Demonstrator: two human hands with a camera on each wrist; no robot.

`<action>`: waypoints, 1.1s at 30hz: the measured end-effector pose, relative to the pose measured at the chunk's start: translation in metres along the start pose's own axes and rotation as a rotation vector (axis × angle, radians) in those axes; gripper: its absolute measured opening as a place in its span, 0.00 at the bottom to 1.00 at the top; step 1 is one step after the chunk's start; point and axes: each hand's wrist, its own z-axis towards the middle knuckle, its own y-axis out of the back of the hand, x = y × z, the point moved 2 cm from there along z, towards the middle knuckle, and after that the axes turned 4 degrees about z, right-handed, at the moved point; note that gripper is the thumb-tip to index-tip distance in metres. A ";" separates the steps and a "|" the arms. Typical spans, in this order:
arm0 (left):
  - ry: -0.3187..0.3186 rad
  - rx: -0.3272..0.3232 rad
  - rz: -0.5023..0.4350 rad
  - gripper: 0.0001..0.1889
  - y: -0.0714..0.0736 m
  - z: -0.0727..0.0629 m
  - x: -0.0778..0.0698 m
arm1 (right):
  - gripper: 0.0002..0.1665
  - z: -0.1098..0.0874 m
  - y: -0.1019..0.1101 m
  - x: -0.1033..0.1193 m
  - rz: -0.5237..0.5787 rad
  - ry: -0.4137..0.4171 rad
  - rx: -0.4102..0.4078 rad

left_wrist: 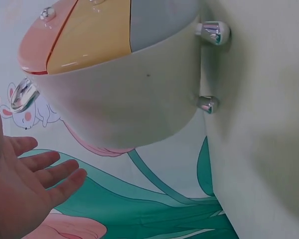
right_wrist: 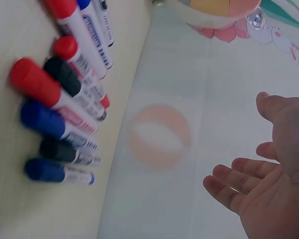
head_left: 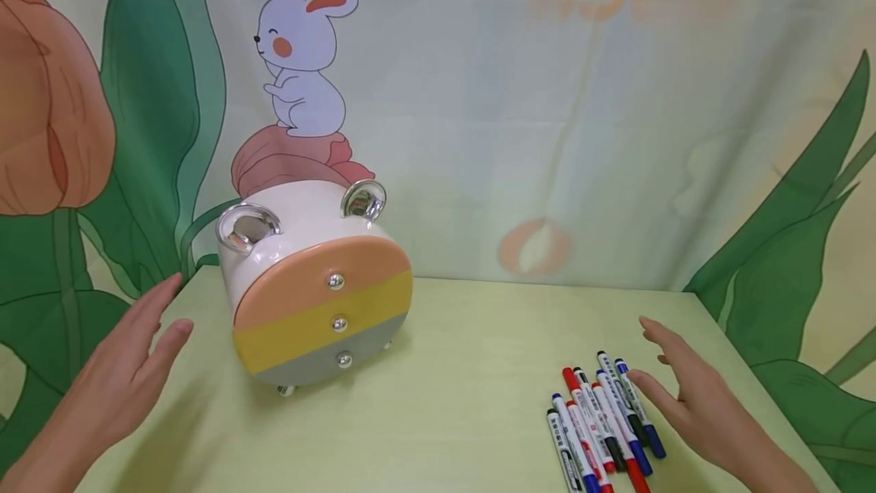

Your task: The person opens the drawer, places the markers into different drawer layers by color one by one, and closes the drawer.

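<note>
A small white cabinet (head_left: 301,211) shaped like an alarm clock stands on the table at left, with orange, yellow and grey drawer fronts, round silver knobs and two silver rings on top. All three drawers look closed. My left hand (head_left: 126,375) hovers to its left, fingers extended, apart from it; the left wrist view shows the palm (left_wrist: 20,194) and nothing held. Several whiteboard markers (head_left: 602,424) with red, blue and black caps lie in a loose bunch at right. Just right of them is my right hand (head_left: 698,402), raised, fingers relaxed and holding nothing.
The pale green table (head_left: 465,371) ends at a hanging cloth (head_left: 465,135) printed with a rabbit (head_left: 304,59), tulips and leaves. Small silver feet (left_wrist: 214,33) lift the cabinet off the tabletop. Bare tabletop lies between the cabinet and the markers.
</note>
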 end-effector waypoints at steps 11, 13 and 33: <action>-0.028 -0.206 -0.087 0.27 -0.001 0.010 -0.013 | 0.40 0.019 -0.021 0.047 0.047 0.198 -0.039; -0.021 -0.211 -0.098 0.27 -0.001 0.012 -0.015 | 0.39 0.025 -0.026 0.055 0.047 0.240 -0.068; 0.143 -0.255 -0.173 0.29 -0.002 0.041 -0.034 | 0.27 0.062 -0.081 0.120 0.163 0.502 -0.147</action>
